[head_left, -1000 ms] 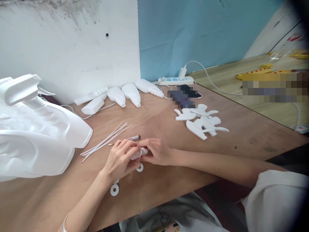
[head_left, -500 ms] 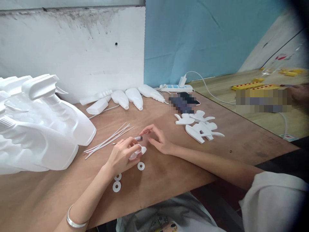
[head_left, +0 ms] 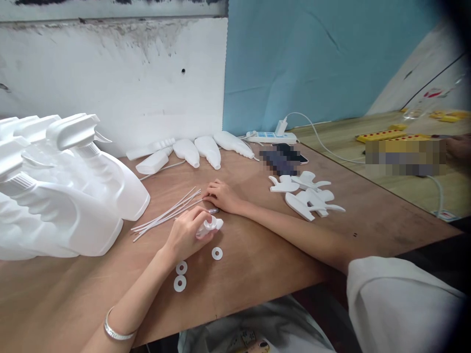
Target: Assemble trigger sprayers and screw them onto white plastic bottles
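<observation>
My left hand (head_left: 187, 230) is closed around a white plastic sprayer head part (head_left: 215, 224), its end sticking out past the thumb and fingers. Farther back, my right hand (head_left: 222, 196) has its fingertips closed on the near-right end of one of several thin white tubes (head_left: 165, 215) lying on the table. Between the hands lies a small screwdriver-like tool (head_left: 213, 211), partly hidden by my left hand. Close to my left wrist are two flat white washers (head_left: 180, 290) (head_left: 181, 273), and a third washer (head_left: 217, 259) lies to their right.
White spray bottles (head_left: 84, 220) crowd the left side. Empty-looking white bottle shapes (head_left: 208, 151) lie along the wall. White sprayer shells (head_left: 300, 208) lie to the right, behind them a phone (head_left: 298, 153) and a power strip (head_left: 270, 137). Another person's hand (head_left: 459, 152) shows far right.
My right hand has moved left and away from me, from beside the tool to the ends of the tubes. My left hand keeps the sprayer part, turned slightly.
</observation>
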{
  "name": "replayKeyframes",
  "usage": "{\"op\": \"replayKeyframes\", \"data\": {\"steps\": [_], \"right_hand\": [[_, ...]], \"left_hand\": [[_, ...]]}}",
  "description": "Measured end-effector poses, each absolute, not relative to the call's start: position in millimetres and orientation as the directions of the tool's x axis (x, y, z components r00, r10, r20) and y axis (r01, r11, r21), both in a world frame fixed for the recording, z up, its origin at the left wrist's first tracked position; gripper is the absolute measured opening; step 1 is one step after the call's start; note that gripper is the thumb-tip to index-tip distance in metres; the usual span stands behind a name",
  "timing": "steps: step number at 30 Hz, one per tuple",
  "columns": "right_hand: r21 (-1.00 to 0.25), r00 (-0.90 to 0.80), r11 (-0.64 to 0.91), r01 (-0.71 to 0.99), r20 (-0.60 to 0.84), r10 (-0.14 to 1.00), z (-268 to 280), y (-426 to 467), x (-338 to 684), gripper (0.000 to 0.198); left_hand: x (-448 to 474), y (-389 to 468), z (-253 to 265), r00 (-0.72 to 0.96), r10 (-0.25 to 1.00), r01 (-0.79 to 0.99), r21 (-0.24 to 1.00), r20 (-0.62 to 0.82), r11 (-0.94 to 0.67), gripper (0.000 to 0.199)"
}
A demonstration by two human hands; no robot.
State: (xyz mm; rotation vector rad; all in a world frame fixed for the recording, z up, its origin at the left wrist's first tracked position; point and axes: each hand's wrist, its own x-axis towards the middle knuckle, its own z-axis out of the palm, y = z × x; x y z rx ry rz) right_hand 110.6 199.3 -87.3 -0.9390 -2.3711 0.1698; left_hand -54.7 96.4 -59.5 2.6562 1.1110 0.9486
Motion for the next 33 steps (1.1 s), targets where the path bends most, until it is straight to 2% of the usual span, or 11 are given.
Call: {"op": "replayKeyframes", "data": {"steps": [2,4,8,12,17,21,23,28,33], "right_hand": [[-0.234,-0.606,0.762,0.604,0.486,0.630,-89.3,198.4,113.2,0.009],[-0.214,-0.605,0.768,0.604,0.504,0.616,-88.9,197.1,116.5,0.009],[-0.400,-0.518,0.755,0.520,0.555,0.651,-83.4,191.8,126.7,0.011],[-0.605,-0.373,0.680,0.414,0.569,0.733,-80.6,178.0,139.9,0.010],[-0.841,-0.232,0.526,0.128,0.490,0.840,-77.6,149.6,140.0,0.016],[-0.927,-0.160,0.351,-0.134,0.370,0.915,-70.0,128.1,125.8,0.020],[-0.935,-0.174,0.294,-0.198,0.329,0.928,-68.0,121.5,119.7,0.023],[-0.950,-0.231,0.248,-0.187,0.288,0.929,-73.3,118.1,115.0,0.021],[-0.945,-0.276,0.314,-0.088,0.326,0.904,-73.7,116.8,116.2,0.017]], "left_hand": [[-54.5,96.6,-59.1,0.539,0.664,0.597,0.322,0.518,-0.735,0.013],[-54.4,96.9,-58.6,0.536,0.662,0.592,0.326,0.524,-0.737,0.012],[-54.6,97.4,-58.3,0.517,0.672,0.591,0.347,0.530,-0.728,0.012],[-54.0,96.5,-58.3,0.498,0.687,0.572,0.395,0.529,-0.719,0.011],[-52.8,95.0,-58.4,0.460,0.733,0.524,0.513,0.501,-0.680,0.016],[-53.1,94.2,-58.9,0.417,0.785,0.555,0.557,0.458,-0.619,0.020],[-53.5,94.0,-59.0,0.406,0.798,0.569,0.560,0.445,-0.602,0.022],[-53.9,94.9,-60.9,0.409,0.798,0.574,0.555,0.442,-0.601,0.027],[-53.6,95.5,-62.7,0.409,0.797,0.574,0.555,0.444,-0.603,0.028]]}}
